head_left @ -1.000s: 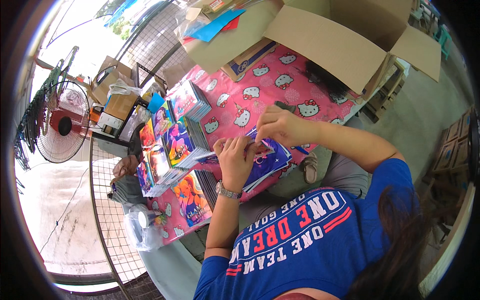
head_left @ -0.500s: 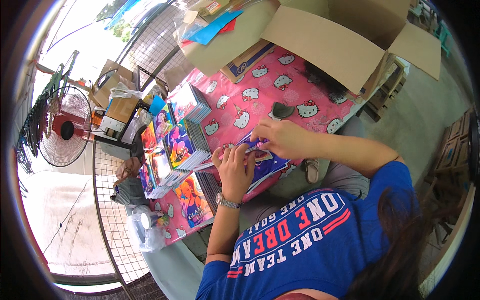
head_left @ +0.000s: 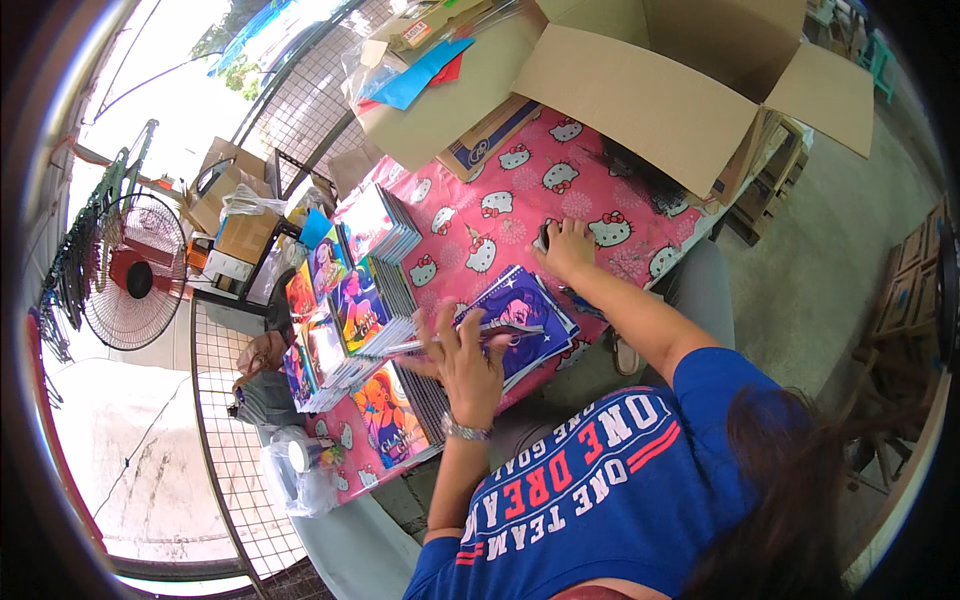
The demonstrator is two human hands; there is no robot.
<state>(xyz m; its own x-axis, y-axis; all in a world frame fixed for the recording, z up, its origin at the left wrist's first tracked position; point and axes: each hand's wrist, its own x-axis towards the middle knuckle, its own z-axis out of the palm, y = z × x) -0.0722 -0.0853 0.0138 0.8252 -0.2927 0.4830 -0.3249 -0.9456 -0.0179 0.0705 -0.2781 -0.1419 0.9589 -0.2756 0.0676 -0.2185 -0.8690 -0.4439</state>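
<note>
Head view: left hand (head_left: 465, 365) presses purple package (head_left: 520, 325).

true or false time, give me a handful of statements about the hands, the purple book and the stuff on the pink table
1. The left hand rests on the purple book. True.
2. The right hand holds the purple book too. False: it reaches across to a small dark object on the pink tablecloth.
3. The cardboard box is taped shut. False: its flaps stand open.
4. Stacks of colourful books lie left of the purple book. True.
5. The left wrist wears a watch. True.
</note>
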